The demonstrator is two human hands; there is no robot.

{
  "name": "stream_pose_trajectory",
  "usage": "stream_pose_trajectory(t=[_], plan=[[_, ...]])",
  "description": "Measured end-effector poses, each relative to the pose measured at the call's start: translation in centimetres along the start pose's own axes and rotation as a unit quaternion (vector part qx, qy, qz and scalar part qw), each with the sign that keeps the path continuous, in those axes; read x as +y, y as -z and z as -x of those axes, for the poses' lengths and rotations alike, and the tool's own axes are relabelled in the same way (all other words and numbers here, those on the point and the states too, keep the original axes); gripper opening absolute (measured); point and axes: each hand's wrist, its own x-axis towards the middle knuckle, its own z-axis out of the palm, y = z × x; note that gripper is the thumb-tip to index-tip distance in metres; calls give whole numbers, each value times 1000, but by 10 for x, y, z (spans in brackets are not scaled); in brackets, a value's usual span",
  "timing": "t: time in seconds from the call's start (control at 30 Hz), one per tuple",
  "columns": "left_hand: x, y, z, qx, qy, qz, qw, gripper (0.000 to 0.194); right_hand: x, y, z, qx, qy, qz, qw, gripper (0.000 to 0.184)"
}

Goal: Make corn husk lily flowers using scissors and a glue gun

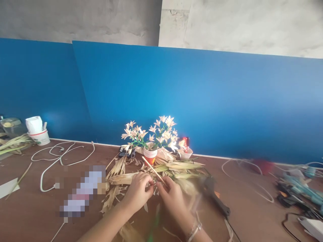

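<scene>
The right hand (170, 192) holds a thin stick (154, 170) between thumb and fingers. The left hand (140, 188) is beside it, fingertips pinched close; contents cannot be determined. Beyond the stick stands a cup (150, 156) of pale flowers (165, 135), near dry husks (121, 178).

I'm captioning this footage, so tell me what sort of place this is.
Probably a small craft workshop: pale flowers on green stems fill a paper cup, dried husks litter the brown worktop, and a blue partition stands behind it.
</scene>
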Motion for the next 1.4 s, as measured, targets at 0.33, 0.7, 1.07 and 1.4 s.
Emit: stream_pose_trajectory(t=[0.33, 0.7, 1.07, 1.4], plan=[[4, -1, -1, -18, 101, 186, 977, 11, 3, -2, -2, -28, -26, -156, 987, 21], [-3, -2, -6, -48, 192, 309, 930, 22, -5, 7, -2, -35, -16, -140, 989, 31], [-10, -5, -6, -7, 205, 318, 926, 21, 15, -2, -5, -113, -60, -256, 958, 49], [1, -4, -4, 29, 219, 306, 926, 17, 7, -3, -2, -98, 71, -67, 990, 40]])
